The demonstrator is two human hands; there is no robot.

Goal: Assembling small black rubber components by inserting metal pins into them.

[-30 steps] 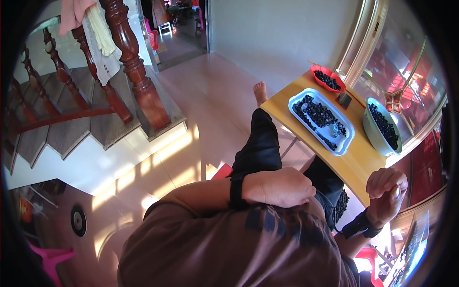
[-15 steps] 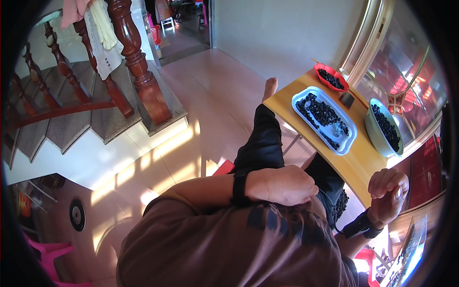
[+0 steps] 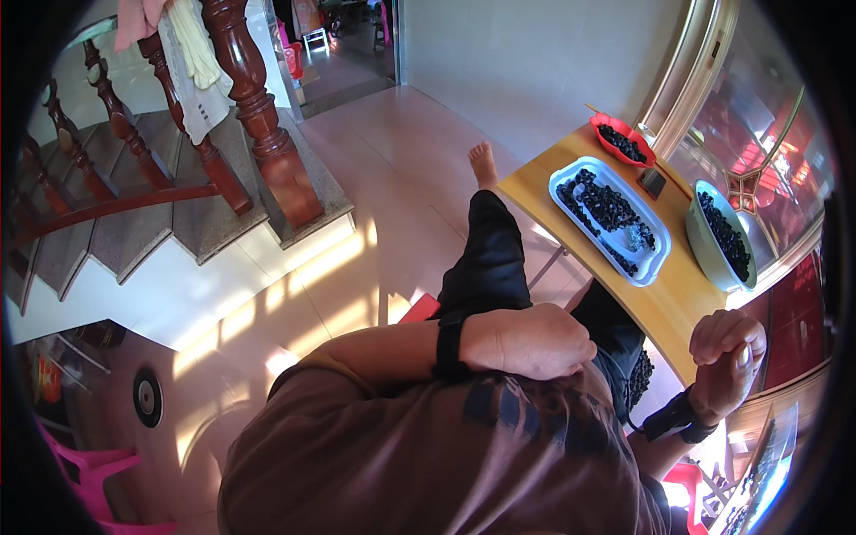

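Observation:
My left hand (image 3: 540, 342) is curled into a fist before my shirt, a black band on its wrist; its inner side is turned away, so anything in it is hidden. Beside the near right corner of the wooden table (image 3: 673, 330), my right hand (image 3: 729, 361) is raised with fingers bent in and thumb against them; nothing shows in it. Both hands are apart from the containers. On the table are a white-and-blue tray (image 3: 655, 271) with small black pieces and a clear clump, a pale green basin (image 3: 704, 239) and a red bowl (image 3: 648, 161), both holding similar black pieces.
A small dark box-like object (image 3: 653, 183) lies between bowl and basin. My bare foot (image 3: 482, 166) is beyond the table's left corner. Stairs with a wooden railing (image 3: 267, 143) rise at left; a pink plastic stool (image 3: 94, 468) stands lower left. More black pieces (image 3: 640, 379) are below the table.
My bare foot and leg have shifted slightly left. The table and its containers appear a little farther right and up. Both hands keep their pose.

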